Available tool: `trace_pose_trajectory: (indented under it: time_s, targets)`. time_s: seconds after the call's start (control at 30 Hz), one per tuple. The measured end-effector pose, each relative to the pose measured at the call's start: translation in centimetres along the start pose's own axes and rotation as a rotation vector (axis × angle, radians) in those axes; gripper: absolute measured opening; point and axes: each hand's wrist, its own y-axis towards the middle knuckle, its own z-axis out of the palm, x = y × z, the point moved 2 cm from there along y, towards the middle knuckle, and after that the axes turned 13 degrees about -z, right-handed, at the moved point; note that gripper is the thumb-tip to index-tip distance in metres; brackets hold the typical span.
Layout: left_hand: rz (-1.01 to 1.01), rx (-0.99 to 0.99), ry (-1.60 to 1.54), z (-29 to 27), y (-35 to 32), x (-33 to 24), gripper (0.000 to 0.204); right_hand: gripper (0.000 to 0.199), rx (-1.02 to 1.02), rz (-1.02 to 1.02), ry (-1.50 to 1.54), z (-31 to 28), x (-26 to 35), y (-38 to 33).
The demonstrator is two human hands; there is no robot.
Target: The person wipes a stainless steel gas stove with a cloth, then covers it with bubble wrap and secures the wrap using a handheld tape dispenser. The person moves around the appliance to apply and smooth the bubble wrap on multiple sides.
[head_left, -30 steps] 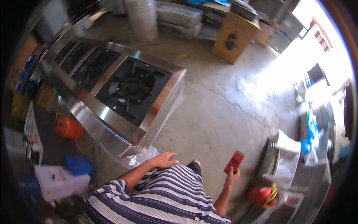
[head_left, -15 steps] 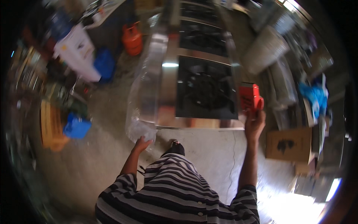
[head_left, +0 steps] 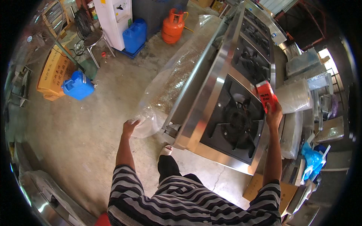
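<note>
Presently, the edge of a clear plastic sheet (head_left: 171, 81) is pinched between the thumb and fingers of the left hand (head_left: 129, 129), although the exact placing of the fingertips cannot be told, because they are partly covered by the folds. The sheet is spread along the left long side of a steel stove (head_left: 203, 113), and its near end is gathered at the hand, just beside the near left corner of the stove. By the right hand (head_left: 274, 116), a red packet (head_left: 266, 93) is gripped at its lower end, with thumb and fingers closed around it; it is held at the right edge of the stove, near the closest burner (head_left: 239, 117). Whether the steel is touched by the packet cannot be told. On the floor at the left, a blue jerrycan (head_left: 78, 86) is placed beside a cardboard box (head_left: 52, 77), and farther away an orange gas cylinder (head_left: 173, 28) is seen standing upright.
</note>
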Motion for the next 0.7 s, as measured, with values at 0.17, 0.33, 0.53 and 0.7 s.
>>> trace_pose_trajectory:
  time_s: [0.17, 0.33, 0.53, 0.7]
  targets:
    - [0.101, 0.03, -0.253, -3.6, -6.2, 0.2, 0.02, 0.041, 0.033, -0.031, 0.156, 0.2, -0.3, 0.4]
    - [-0.184, 0.365, -0.258, -6.1, -11.9, -1.6, 0.048, 0.047, -0.063, -0.172, 0.159, -4.4, 0.0, -2.4]
    - [-0.228, 0.363, 0.327, -4.0, -16.0, -1.1, 0.047, 0.03, -0.274, 0.135, 0.134, -11.4, -9.3, -16.9]
    - [-0.068, 0.192, -0.024, -11.9, -23.4, -3.1, 0.037, 0.03, -0.723, 0.914, 0.247, -13.0, -23.6, -35.1]
